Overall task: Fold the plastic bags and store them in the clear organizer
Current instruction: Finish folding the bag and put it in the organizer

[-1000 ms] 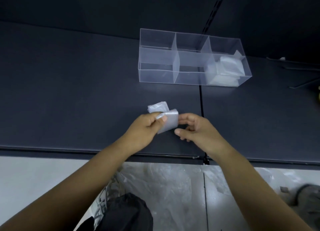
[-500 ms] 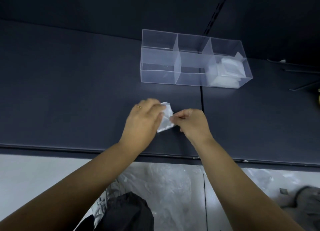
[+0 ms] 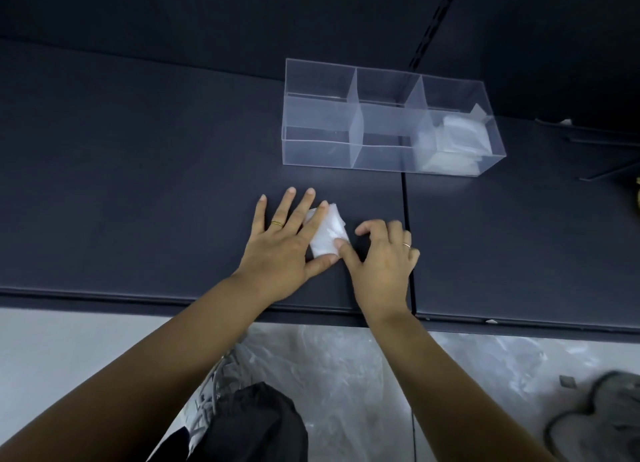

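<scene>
A small folded white plastic bag (image 3: pixel 327 234) lies on the dark table (image 3: pixel 138 184) near its front edge. My left hand (image 3: pixel 284 250) lies flat with straight, spread fingers, and its index finger and thumb press on the bag's left side. My right hand (image 3: pixel 381 257) is just right of the bag with loosely curled fingers, and its thumb tip touches the bag's lower right corner. The clear organizer (image 3: pixel 318 151) stands farther back, divided into several compartments. Folded white bags (image 3: pixel 453 139) fill its right end. Its other compartments look bare.
A seam (image 3: pixel 405 198) runs through the table just right of my hands. Crumpled clear plastic (image 3: pixel 329 375) lies on the floor below the table edge, beside my black-clad knee (image 3: pixel 242 427) and a grey shoe (image 3: pixel 595 416).
The bag was held up in both hands a second ago. It now lies on the table, my left hand has flattened onto it, and my right hand has let go to a thumb touch.
</scene>
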A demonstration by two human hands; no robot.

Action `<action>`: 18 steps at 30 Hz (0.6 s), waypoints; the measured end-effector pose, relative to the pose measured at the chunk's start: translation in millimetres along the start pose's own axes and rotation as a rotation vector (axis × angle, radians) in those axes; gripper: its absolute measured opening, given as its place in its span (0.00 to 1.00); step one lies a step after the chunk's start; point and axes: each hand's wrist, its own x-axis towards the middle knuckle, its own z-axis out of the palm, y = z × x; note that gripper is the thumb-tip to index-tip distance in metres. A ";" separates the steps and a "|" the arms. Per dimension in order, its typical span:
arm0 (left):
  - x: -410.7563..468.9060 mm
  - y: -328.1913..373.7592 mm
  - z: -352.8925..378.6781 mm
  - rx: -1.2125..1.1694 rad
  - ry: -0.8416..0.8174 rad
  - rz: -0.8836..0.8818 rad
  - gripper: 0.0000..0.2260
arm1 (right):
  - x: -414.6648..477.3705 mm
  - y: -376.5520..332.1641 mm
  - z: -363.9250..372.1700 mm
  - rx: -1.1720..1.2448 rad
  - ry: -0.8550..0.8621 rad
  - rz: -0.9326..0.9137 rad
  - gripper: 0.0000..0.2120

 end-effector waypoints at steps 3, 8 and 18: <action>1.0 -0.7 -0.4 0.000 -0.012 -0.042 0.40 | 3.7 4.1 -2.1 -0.024 0.030 0.017 0.10; -1.1 4.8 -0.2 -0.022 -0.022 -0.104 0.43 | 4.2 -2.6 -3.9 0.015 -0.012 0.085 0.08; -16.4 4.4 -15.0 -0.265 -0.153 -0.146 0.52 | 9.5 -31.8 -17.6 0.428 -0.242 0.216 0.07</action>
